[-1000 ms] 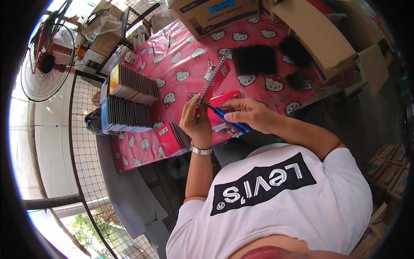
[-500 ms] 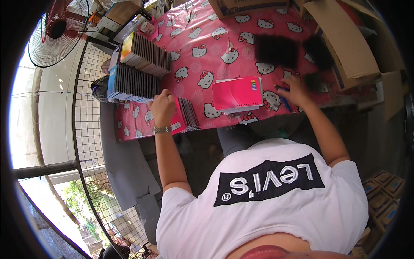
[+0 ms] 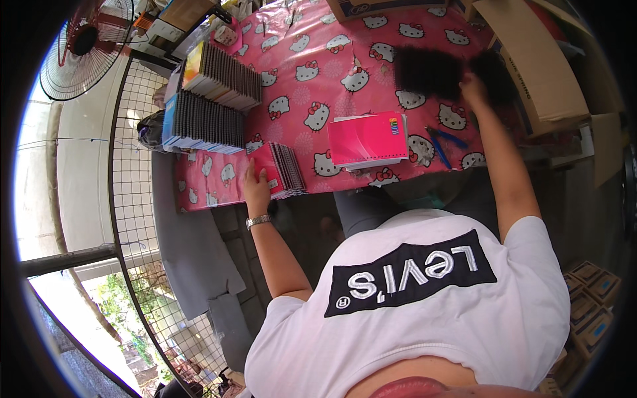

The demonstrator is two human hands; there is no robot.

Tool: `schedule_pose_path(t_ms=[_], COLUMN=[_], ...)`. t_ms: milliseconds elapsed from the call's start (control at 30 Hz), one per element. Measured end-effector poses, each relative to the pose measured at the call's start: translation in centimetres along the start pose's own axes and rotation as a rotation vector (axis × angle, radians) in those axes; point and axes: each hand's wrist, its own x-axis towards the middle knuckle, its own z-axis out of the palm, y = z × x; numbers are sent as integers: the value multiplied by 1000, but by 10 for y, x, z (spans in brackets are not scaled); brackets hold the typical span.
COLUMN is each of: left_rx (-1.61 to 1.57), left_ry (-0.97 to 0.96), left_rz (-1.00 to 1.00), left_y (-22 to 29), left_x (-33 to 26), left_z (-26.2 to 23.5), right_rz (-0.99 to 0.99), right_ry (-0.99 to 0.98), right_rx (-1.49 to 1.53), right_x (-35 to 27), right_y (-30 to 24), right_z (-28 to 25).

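Note:
My left hand (image 3: 257, 189) rests open, its fingers lying against the cover of a short stack of pink notebooks (image 3: 279, 168) with dark coil-bound spines. At the right, my right hand (image 3: 474, 89) reaches to the edge of a black, fuzzy-looking pile (image 3: 428, 71), close to a second black pile (image 3: 494, 74). Its fingertips merge with the dark material, so their grip cannot be made out. Between the hands lies a pink notebook (image 3: 368, 138) on white sheets, a row of holes along its near edge. Blue-handled pliers (image 3: 444, 144) lie spread on the tabletop.
Tall rows of coil-bound notebooks (image 3: 206, 123) stand at the left of the pink patterned table cover (image 3: 302, 109). An open cardboard box (image 3: 541, 73) borders the right side. Another box (image 3: 371, 8) stands at the back. A fan (image 3: 84, 41) is at the far left.
My right hand has left the pliers on the table and moved away from me to the black piles. My left hand has come down and nearer, onto the pink notebooks.

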Motion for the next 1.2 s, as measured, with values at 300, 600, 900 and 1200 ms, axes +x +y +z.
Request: schedule_pose_path(t_ms=[300,600,900,1200], left_rx=[87,207,194,179], left_ry=[284,-291,-442,-283], left_rz=[387,1160,1234,1312], left_y=[98,260,270,267], left_x=[7,-51,-36,-30], left_z=[9,16,13,21], right_rz=[330,188,-57,-208], right_ry=[-253,54,-413,-488], right_rx=[426,928,927,958], right_x=[26,-29,-128,-184], right_y=[8,-59,-95,-137], right_z=[9,-45,-114,-126])
